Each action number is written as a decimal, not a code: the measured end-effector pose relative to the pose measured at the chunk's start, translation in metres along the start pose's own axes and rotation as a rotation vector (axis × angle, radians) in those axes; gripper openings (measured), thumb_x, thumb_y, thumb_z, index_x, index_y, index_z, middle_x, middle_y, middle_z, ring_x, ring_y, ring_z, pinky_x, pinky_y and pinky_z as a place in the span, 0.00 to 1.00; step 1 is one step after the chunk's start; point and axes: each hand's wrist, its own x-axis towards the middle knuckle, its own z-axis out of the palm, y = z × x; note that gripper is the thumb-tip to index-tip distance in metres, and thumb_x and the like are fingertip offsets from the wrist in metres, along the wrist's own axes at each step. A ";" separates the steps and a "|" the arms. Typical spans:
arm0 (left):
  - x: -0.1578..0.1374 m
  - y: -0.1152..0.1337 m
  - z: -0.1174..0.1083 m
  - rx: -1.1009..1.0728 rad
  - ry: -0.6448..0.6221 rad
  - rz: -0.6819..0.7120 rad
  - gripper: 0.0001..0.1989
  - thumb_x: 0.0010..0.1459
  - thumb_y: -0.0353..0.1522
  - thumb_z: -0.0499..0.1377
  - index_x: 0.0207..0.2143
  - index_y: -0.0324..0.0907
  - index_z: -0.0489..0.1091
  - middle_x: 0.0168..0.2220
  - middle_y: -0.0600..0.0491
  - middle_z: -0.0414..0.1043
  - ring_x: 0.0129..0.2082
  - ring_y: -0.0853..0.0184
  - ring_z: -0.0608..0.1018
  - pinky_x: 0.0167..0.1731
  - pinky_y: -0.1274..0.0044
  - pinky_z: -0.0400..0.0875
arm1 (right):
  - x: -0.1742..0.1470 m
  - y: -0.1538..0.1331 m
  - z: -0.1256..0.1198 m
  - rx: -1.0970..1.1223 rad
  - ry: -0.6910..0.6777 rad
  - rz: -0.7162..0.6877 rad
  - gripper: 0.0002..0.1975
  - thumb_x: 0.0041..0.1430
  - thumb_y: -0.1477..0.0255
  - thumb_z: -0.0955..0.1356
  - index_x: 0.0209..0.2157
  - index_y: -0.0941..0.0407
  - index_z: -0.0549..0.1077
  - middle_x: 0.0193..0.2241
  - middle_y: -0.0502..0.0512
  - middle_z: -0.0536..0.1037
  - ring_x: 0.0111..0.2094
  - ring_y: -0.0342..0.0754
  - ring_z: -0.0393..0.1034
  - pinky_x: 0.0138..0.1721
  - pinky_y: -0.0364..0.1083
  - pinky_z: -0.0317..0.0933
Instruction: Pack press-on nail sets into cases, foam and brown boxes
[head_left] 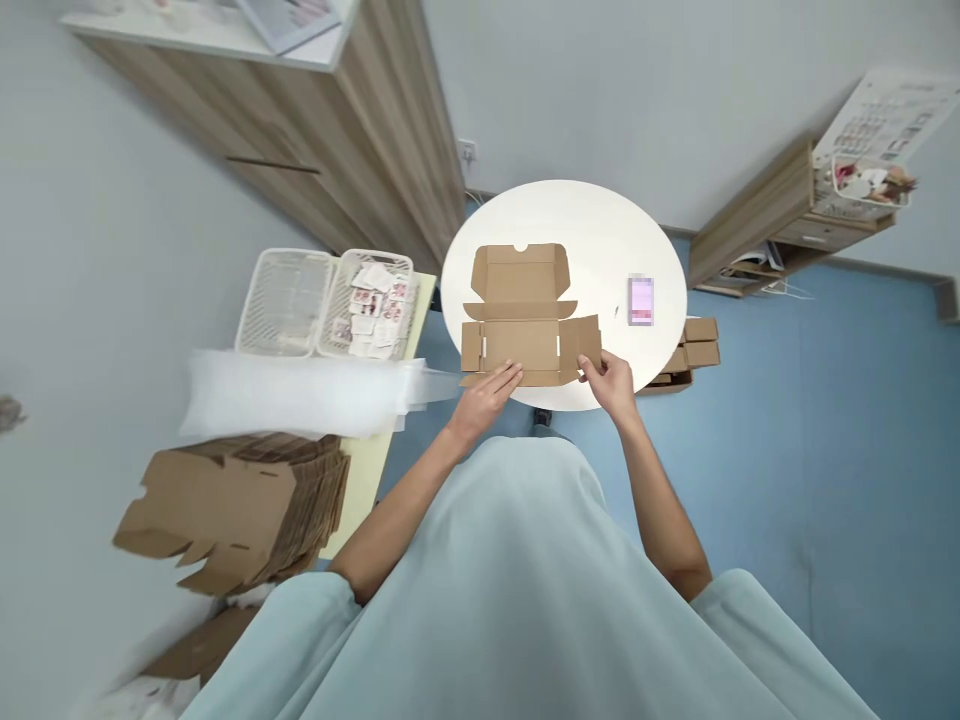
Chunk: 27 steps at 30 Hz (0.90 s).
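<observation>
An unfolded brown cardboard box (521, 342) lies on the round white table (559, 212), its notched lid panel (523, 275) pointing away from me. My left hand (486, 398) rests with fingers stretched out together on the near edge of the cardboard. At the right end, the side flap (581, 338) is raised at a slant. My right hand (611, 382) has that flap's near corner between thumb and fingers. To the right on the table is a phone (641, 300), its screen blurred out.
Left of the table, a pale yellow surface (365, 480) bears white baskets, one with small printed cards (373, 310), a roll of translucent wrap (300, 393) and stacked flat boxes (225, 510). Folded boxes (701, 342) stand low behind the table's right edge. A wooden cabinet (360, 130) rises back left.
</observation>
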 end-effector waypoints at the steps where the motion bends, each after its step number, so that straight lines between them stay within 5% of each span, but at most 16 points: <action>1: 0.012 -0.004 0.021 -0.001 -0.054 0.000 0.33 0.72 0.17 0.47 0.73 0.42 0.71 0.69 0.42 0.76 0.75 0.60 0.71 0.71 0.61 0.77 | 0.012 0.020 -0.007 0.022 -0.013 0.021 0.31 0.62 0.37 0.69 0.33 0.53 0.75 0.28 0.54 0.83 0.34 0.58 0.86 0.37 0.49 0.72; 6: 0.056 -0.020 0.100 0.011 -0.368 -0.046 0.33 0.69 0.16 0.47 0.71 0.35 0.72 0.72 0.37 0.72 0.76 0.56 0.70 0.74 0.59 0.71 | 0.063 0.106 -0.016 0.064 -0.078 0.170 0.33 0.58 0.34 0.68 0.31 0.52 0.74 0.26 0.55 0.83 0.36 0.60 0.87 0.40 0.50 0.74; 13: 0.081 -0.031 0.158 0.071 -0.698 -0.147 0.35 0.66 0.16 0.47 0.74 0.30 0.68 0.76 0.31 0.64 0.78 0.50 0.67 0.75 0.58 0.67 | 0.096 0.167 0.002 -0.004 -0.144 0.370 0.25 0.70 0.46 0.66 0.32 0.53 0.73 0.28 0.54 0.84 0.38 0.56 0.88 0.44 0.47 0.76; 17: 0.083 -0.031 0.180 0.051 -0.765 -0.203 0.36 0.65 0.16 0.45 0.73 0.29 0.68 0.77 0.28 0.61 0.78 0.47 0.66 0.73 0.54 0.69 | 0.101 0.180 -0.001 -0.103 -0.157 0.434 0.20 0.73 0.54 0.66 0.33 0.54 0.76 0.29 0.56 0.85 0.42 0.58 0.88 0.49 0.49 0.76; 21: 0.079 -0.029 0.194 0.019 -0.779 -0.234 0.37 0.64 0.15 0.44 0.74 0.29 0.67 0.77 0.27 0.60 0.79 0.46 0.65 0.72 0.50 0.70 | 0.105 0.174 -0.010 -0.253 -0.098 0.443 0.18 0.73 0.62 0.65 0.52 0.57 0.81 0.54 0.68 0.85 0.58 0.63 0.82 0.61 0.57 0.73; 24: 0.076 -0.028 0.197 -0.007 -0.763 -0.224 0.38 0.63 0.15 0.45 0.75 0.28 0.65 0.77 0.26 0.60 0.79 0.45 0.64 0.72 0.48 0.69 | 0.114 0.157 -0.005 -0.380 -0.067 0.322 0.27 0.75 0.63 0.63 0.69 0.57 0.71 0.69 0.71 0.74 0.66 0.65 0.74 0.66 0.62 0.70; 27: 0.076 -0.029 0.194 0.007 -0.755 -0.237 0.39 0.63 0.16 0.44 0.76 0.26 0.63 0.78 0.25 0.58 0.80 0.45 0.62 0.74 0.48 0.66 | 0.130 0.139 0.012 -0.378 -0.149 0.197 0.32 0.75 0.63 0.62 0.75 0.58 0.63 0.74 0.72 0.66 0.68 0.66 0.72 0.67 0.64 0.70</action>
